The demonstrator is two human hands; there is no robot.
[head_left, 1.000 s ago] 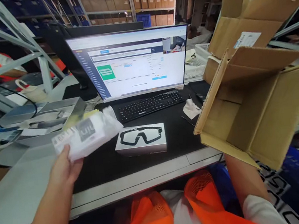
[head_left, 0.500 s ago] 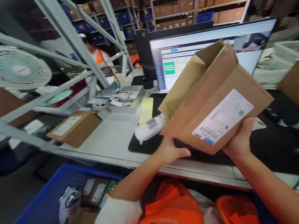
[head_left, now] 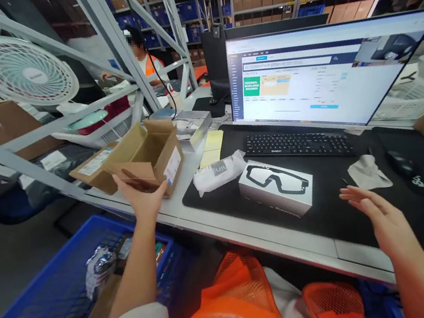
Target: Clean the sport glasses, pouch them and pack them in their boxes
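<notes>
On the surface (head_left: 221, 222), left edge: your left hand (head_left: 142, 198) rests spread fingers on the cardboard box (head_left: 146, 147), no grip; right hand (head_left: 379, 213) hovers open nr the glasses box (head_left: 276, 187). Risk: a nudge cld tip the cardboard box into the blue crate (head_left: 39, 312).

Dim warehouse, bright monitor (head_left: 327, 75) glow, warped edges.

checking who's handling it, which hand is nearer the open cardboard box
Left. The left hand touches the open cardboard box; the right hand hovers apart over the black mat.
</notes>
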